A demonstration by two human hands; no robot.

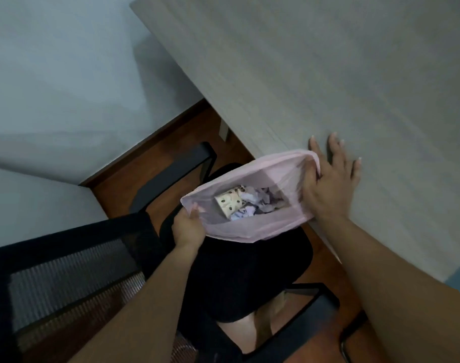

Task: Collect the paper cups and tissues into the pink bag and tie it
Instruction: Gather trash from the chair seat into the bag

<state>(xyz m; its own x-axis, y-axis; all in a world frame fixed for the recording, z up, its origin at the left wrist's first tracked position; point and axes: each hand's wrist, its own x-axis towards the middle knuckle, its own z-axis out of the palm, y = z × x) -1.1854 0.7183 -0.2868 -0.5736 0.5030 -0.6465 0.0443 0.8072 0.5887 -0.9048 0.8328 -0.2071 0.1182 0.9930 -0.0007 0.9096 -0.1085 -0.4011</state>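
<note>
Your left hand [188,227] reaches forward from the near left, forearm running up from the lower edge of the view, wrist bent slightly inward, with the fingers and thumb pinched on the left rim of the pink bag [252,226]. Your right arm comes in from the near right, long and nearly straight, and your right hand [328,179] lies palm down on the grey tabletop [328,74] at its near edge, fingers spread and pointing away from you. The thumb side of that hand presses the bag's right rim against the table edge; whether the thumb hooks inside the rim cannot be told through the blur. Between the two hands the bag's mouth is stretched wide open, hanging just off the table edge above the black seat of an office chair [250,271]. Down inside the bag lies a cream paper cup [229,204] with dark spots, on its side toward the left, touching a heap of crumpled white tissues [255,205] to its right. The chair's mesh back fills the near left, and reddish wooden floor [171,150] shows beyond it.
</note>
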